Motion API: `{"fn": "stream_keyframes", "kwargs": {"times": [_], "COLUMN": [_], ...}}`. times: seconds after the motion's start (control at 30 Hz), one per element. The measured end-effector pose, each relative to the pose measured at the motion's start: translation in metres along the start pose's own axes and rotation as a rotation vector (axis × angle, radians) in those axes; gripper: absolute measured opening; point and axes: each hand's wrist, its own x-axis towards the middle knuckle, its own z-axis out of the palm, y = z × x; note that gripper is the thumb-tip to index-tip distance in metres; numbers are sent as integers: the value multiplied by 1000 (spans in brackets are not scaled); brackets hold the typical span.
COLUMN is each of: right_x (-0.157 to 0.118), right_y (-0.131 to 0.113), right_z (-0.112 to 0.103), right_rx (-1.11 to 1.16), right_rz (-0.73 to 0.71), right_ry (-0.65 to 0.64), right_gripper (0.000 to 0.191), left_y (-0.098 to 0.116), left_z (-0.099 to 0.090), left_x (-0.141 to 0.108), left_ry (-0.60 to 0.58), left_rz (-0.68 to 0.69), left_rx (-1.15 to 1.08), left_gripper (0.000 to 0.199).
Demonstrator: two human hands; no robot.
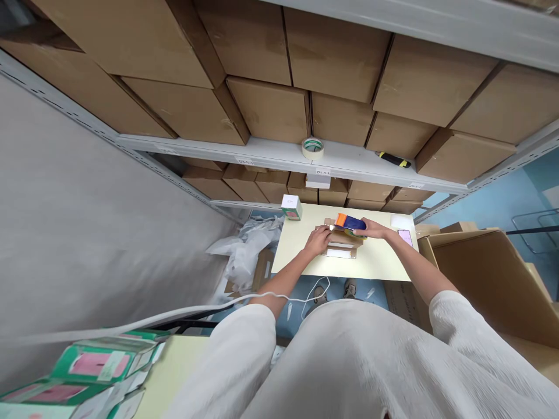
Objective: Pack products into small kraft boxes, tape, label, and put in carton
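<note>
A small brown cardboard box lies on the pale yellow table in front of me. My left hand grips its left side, fingers bent over the upper edge. In my right hand is a blue and orange tape dispenser, held over the far part of the box with its orange end pointing left. The fingers are closed round the dispenser's right end. Whether tape is touching the cardboard is too small to make out.
A white and green carton and a phone are on the table. The shelf beyond holds large boxes, a tape roll and a cutter. A big open carton stands right; a white cable crosses left.
</note>
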Motion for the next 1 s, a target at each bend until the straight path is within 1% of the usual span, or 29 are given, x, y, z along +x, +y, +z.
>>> {"fn": "stream_keyframes", "kwargs": {"times": [0.07,0.1,0.17,0.23,0.37,0.47,0.6,0.73,0.87,0.93,1.0], "right_x": [-1,-1,0,1,0,-2,-3,-1,3,3,3], "right_y": [1,2,4,6,12,13,7,0,5,10,15], "right_z": [3,4,5,6,6,5,0,0,4,5,7], "right_rx": [-60,-101,-181,-220,-218,-209,-192,-143,-144,-139,-130], "right_rz": [-29,-33,-24,-24,-48,-69,-101,-98,-66,-68,-77], "right_ry": [24,51,115,144,142,152,134,140,108,113,124], "right_gripper": [56,57,54,51,50,49,47,53,54,55,56], "left_y": [0,0,1,3,5,6,6,6,8,8,10], "left_z": [0,-1,-1,-2,-8,-14,-19,-18,-17,-19,-23], "left_x": [0,-1,-1,0,7,11,8,4,4,5,7], "left_ry": [1,2,-2,-7,-12,-40,-57,-42,-56,-55,-25], "left_rz": [1,0,-3,-2,-34,-60,-14,3,-30,-60,-119], "left_rx": [2,-2,-14,-33,-101,-119,-68,-71,-88,-137,-224], "left_gripper": [38,38,39,39,40,41,40,42,42,40,38]}}
